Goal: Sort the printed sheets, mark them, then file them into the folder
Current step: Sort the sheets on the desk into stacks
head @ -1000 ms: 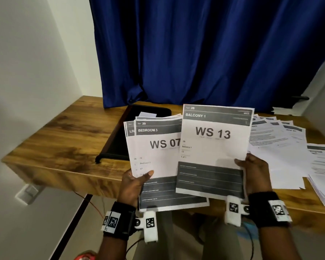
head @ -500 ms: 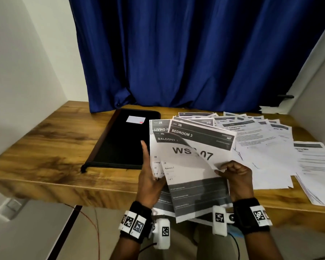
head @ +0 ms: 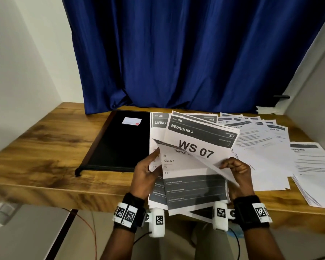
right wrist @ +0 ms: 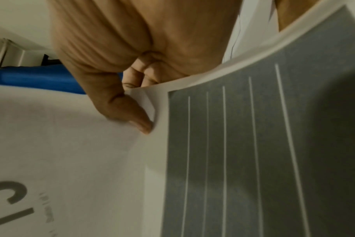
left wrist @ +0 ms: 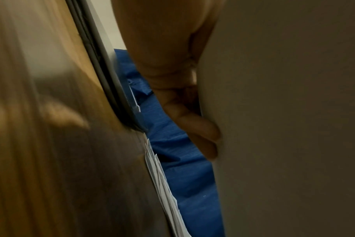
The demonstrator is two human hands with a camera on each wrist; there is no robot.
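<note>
Over the table's near edge I hold a fanned stack of printed sheets (head: 158,139). My left hand (head: 150,166) grips its left edge, thumb on top; in the left wrist view my fingers (left wrist: 195,126) press the stack's back. On top, the "WS 07" sheet (head: 197,147) is lifted and tilted, and my right hand (head: 233,166) pinches its lower right edge. The "Balcony 1" sheet (head: 191,177) lies partly under it. In the right wrist view my thumb (right wrist: 138,120) lies on white paper beside a grey-banded sheet (right wrist: 253,160). The black folder (head: 118,143) lies shut to the left.
Several loose printed sheets (head: 261,147) fan across the wooden table (head: 45,147) to the right, with another pile (head: 315,171) at the far right edge. A small white label (head: 131,121) sits on the folder. A blue curtain (head: 176,53) hangs behind the table.
My right hand brought the "Balcony 1" sheet from beside the stack to under the "WS 07" sheet and now pinches that top sheet's edge. Both hands moved lower over the table.
</note>
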